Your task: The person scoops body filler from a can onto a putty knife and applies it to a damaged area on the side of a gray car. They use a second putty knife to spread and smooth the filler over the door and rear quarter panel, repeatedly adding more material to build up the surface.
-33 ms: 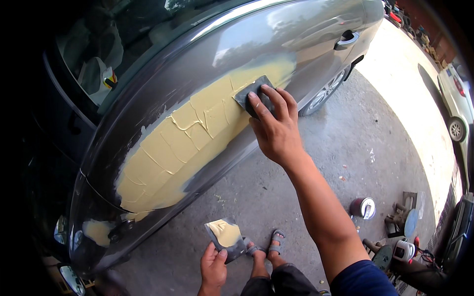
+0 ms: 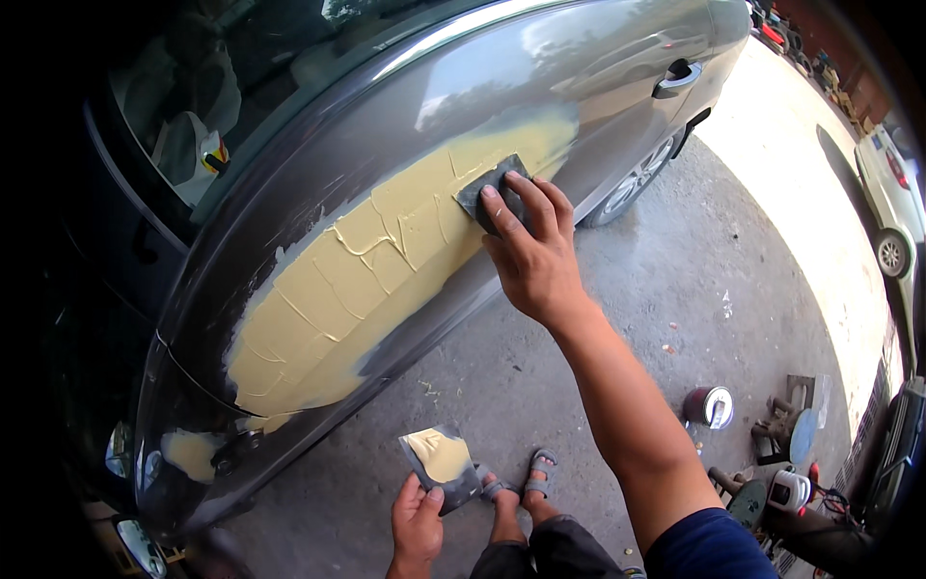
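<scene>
1. Spreader, dark and flat, lies pressed against the grey car door at the right end of a wide patch of yellow filler.
2. Right hand: fingers spread flat over the spreader, pinning it to the panel.
3. Left hand: low by the sandalled feet, gripping a dark mixing board smeared with yellow filler.
4. Small tin stands on the concrete floor, well apart.

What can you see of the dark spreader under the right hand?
The dark spreader is a thin, flat, roughly rectangular grey blade that looks like flexible plastic or rubber. It lies flat against the grey car panel, at the upper right end of the yellow filler patch. The right hand presses it, fingers spread over its lower part, leaving only its upper-left corner showing.
</scene>
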`<state>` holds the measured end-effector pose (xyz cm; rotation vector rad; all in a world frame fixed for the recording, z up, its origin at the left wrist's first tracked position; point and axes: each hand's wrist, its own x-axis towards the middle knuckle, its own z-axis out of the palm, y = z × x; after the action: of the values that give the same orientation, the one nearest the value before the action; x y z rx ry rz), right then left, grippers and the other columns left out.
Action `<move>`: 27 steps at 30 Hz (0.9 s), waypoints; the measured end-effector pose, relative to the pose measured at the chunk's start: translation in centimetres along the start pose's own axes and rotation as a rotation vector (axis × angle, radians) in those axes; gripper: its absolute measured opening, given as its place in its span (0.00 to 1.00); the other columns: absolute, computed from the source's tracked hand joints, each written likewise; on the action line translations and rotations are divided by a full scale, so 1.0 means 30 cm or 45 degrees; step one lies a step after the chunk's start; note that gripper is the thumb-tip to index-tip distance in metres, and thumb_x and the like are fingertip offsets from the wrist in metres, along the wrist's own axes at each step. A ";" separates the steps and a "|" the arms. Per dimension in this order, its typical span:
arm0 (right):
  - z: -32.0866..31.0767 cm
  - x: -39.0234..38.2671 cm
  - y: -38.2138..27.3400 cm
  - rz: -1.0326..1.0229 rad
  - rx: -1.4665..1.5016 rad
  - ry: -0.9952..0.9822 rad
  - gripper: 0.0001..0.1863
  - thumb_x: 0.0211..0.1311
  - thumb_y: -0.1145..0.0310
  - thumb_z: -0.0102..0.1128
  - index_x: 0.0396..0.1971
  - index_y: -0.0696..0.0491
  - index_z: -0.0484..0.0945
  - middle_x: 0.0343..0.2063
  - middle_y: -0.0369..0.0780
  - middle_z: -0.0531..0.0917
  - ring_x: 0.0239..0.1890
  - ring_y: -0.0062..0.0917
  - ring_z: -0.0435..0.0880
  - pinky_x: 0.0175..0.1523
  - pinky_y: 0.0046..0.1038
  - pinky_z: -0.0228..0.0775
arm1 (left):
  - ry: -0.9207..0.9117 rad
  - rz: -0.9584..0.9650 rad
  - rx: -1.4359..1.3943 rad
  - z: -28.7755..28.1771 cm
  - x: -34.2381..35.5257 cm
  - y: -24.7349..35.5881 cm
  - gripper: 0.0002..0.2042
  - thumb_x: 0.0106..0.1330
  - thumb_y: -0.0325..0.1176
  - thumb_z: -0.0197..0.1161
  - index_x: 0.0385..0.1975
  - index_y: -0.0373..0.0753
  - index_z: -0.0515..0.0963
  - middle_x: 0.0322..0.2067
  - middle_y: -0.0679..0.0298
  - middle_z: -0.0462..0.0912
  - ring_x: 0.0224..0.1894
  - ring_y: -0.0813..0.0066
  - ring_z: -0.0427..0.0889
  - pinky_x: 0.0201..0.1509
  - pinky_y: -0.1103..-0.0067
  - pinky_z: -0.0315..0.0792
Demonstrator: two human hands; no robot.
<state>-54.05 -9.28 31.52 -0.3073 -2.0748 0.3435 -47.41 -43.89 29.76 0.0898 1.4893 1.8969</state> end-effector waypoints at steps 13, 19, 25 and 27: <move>-0.060 0.036 0.062 0.030 -0.036 0.015 0.33 0.49 0.75 0.68 0.59 0.43 0.74 0.60 0.42 0.69 0.61 0.48 0.64 0.63 0.45 0.62 | -0.032 0.103 -0.008 0.046 0.064 0.064 0.24 0.67 0.21 0.50 0.63 0.25 0.62 0.59 0.54 0.73 0.62 0.68 0.71 0.69 0.72 0.60; -0.012 -0.074 0.114 0.036 -0.045 -0.071 0.31 0.50 0.75 0.67 0.58 0.42 0.75 0.60 0.41 0.69 0.60 0.47 0.64 0.62 0.45 0.62 | -0.075 0.195 -0.060 0.088 0.116 0.117 0.23 0.67 0.20 0.49 0.63 0.25 0.62 0.59 0.53 0.73 0.61 0.68 0.71 0.68 0.73 0.60; -0.199 -0.176 -0.044 0.250 0.095 -0.230 0.29 0.53 0.71 0.65 0.58 0.46 0.75 0.61 0.42 0.69 0.60 0.46 0.64 0.62 0.44 0.61 | -0.133 0.273 -0.117 0.152 0.195 0.194 0.24 0.69 0.19 0.48 0.65 0.25 0.59 0.60 0.52 0.71 0.62 0.69 0.71 0.68 0.72 0.61; -0.279 -0.180 -0.115 0.286 0.292 -0.337 0.28 0.53 0.70 0.66 0.57 0.47 0.76 0.60 0.42 0.69 0.60 0.46 0.65 0.62 0.45 0.62 | -0.170 0.303 -0.083 0.175 0.232 0.204 0.24 0.69 0.19 0.48 0.66 0.26 0.59 0.60 0.53 0.71 0.62 0.70 0.71 0.68 0.72 0.61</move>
<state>-44.40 -13.40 32.57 -0.3726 -2.2355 0.7884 -53.12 -36.14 34.33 0.3712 1.3753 2.0808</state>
